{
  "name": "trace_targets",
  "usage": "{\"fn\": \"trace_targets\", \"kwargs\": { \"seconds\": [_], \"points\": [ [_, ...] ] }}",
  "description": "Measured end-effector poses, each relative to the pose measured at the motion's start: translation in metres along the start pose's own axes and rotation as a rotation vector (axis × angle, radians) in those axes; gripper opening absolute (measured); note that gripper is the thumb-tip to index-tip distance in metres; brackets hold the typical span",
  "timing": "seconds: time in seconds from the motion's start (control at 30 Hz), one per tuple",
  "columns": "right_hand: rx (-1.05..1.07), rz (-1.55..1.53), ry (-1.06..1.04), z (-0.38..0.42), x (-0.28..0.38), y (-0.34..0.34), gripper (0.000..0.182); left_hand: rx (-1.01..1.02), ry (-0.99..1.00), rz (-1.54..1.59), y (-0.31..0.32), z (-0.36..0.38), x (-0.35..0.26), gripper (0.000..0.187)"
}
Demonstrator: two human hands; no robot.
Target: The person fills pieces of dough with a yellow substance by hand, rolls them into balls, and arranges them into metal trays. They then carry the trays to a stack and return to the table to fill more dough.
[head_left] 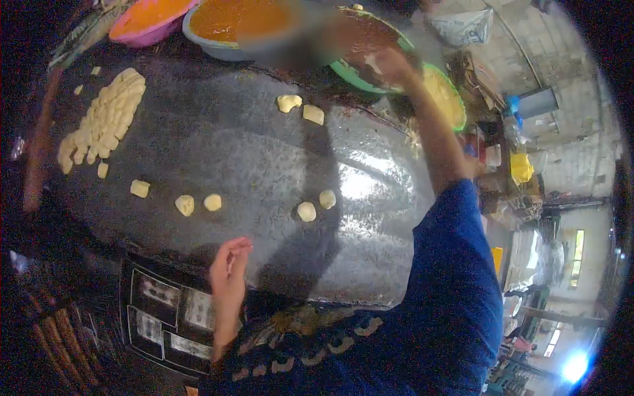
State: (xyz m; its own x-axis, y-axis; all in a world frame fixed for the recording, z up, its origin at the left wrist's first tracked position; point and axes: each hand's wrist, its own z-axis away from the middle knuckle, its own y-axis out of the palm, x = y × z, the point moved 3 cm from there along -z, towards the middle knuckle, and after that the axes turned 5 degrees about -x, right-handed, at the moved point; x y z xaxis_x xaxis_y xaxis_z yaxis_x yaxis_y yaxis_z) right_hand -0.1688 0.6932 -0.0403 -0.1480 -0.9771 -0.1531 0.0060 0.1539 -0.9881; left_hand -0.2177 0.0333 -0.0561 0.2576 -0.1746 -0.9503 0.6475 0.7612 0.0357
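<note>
Drips could foul the dough pieces [289,103] at 12 o'clock.
The right grip [393,67], 1 o'clock at the green bowl [352,78], could spill if loose; its closure and contents are unclear. The left grip [230,264], 8 o'clock, is half-curled, empty.

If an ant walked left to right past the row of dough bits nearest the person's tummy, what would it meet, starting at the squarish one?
Squarish dough piece → lumpy dough piece → small dough ball → pale dough ball → last dough ball.
</note>
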Motion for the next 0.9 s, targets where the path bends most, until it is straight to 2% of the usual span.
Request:
{"fn": "trace_targets", "kwargs": {
  "seconds": [0.07, 0.13, 0.2, 0.27, 0.33, 0.37, 0.4, 0.43, 0.47, 0.53, 0.6, 0.67, 0.73, 0.77, 0.8, 0.83, 0.87, 0.9],
  "points": [
    [-0.348, -0.681, 0.282, 0.021, 0.037, -0.028, 0.015, 0.024, -0.008, -0.006, 0.012, 0.003, -0.006, 0.020],
    [-0.290, -0.977, 0.327, 0.062, 0.145, -0.107, 0.026, 0.040, -0.032, -0.019, 0.028, 0.008, -0.006, 0.021],
    [-0.282, -1.678, 0.636, 0.106, 0.247, -0.138, 0.033, 0.204, -0.095, 0.038, 0.055, 0.011, -0.002, 0.027],
    [-0.111, -2.354, 0.484, 0.158, 0.307, -0.096, 0.032, 0.275, -0.104, 0.315, 0.091, 0.017, -0.006, 0.035],
    [0.024, -2.427, 0.880, 0.212, 0.390, -0.081, 0.027, 0.330, -0.303, 0.888, 0.127, 0.027, 0.021, 0.041],
    [0.170, -2.497, 0.858, 0.236, 0.426, -0.077, 0.027, 0.280, -0.335, 0.874, 0.131, 0.040, 0.025, 0.041],
    [0.313, -2.561, 0.822, 0.260, 0.454, -0.071, 0.026, 0.383, -0.435, 0.772, 0.139, 0.054, 0.023, 0.040],
    [0.181, -1.980, 0.959, 0.270, 0.469, -0.073, 0.026, 0.489, -0.534, 0.674, 0.146, 0.069, 0.025, 0.039],
    [0.285, -1.813, 0.772, 0.286, 0.466, -0.098, 0.029, 0.457, -0.560, 0.664, 0.146, 0.083, 0.031, 0.039],
    [0.385, -1.584, 0.705, 0.330, 0.456, -0.071, 0.033, 0.413, -0.462, -0.015, 0.142, 0.108, 0.047, 0.036],
    [0.318, -1.586, 0.687, 0.360, 0.430, -0.055, 0.030, 0.406, -0.419, -0.058, 0.156, 0.128, 0.064, 0.032],
    [0.242, -1.578, 0.660, 0.379, 0.418, -0.054, 0.028, 0.342, -0.515, 0.131, 0.171, 0.144, 0.066, 0.035],
    [-0.164, -1.297, 0.751, 0.375, 0.412, -0.083, 0.026, 0.313, -0.520, 0.211, 0.183, 0.152, 0.060, 0.034],
    [-0.434, -1.007, 0.587, 0.371, 0.416, -0.095, 0.031, 0.276, -0.503, 0.302, 0.185, 0.151, 0.056, 0.033],
    [-0.438, -1.010, 0.584, 0.373, 0.421, -0.093, 0.031, 0.236, -0.482, 0.393, 0.187, 0.148, 0.052, 0.032],
    [-0.624, -0.920, 0.336, 0.375, 0.433, -0.100, 0.030, 0.329, -0.484, 0.589, 0.186, 0.144, 0.041, 0.030],
    [-0.801, -0.815, 0.082, 0.377, 0.446, -0.104, 0.030, 0.326, -0.471, 0.587, 0.183, 0.142, 0.030, 0.030],
    [-0.793, -0.823, 0.063, 0.376, 0.456, -0.104, 0.032, 0.354, -0.496, 0.545, 0.181, 0.141, 0.019, 0.030]
  ]
}}
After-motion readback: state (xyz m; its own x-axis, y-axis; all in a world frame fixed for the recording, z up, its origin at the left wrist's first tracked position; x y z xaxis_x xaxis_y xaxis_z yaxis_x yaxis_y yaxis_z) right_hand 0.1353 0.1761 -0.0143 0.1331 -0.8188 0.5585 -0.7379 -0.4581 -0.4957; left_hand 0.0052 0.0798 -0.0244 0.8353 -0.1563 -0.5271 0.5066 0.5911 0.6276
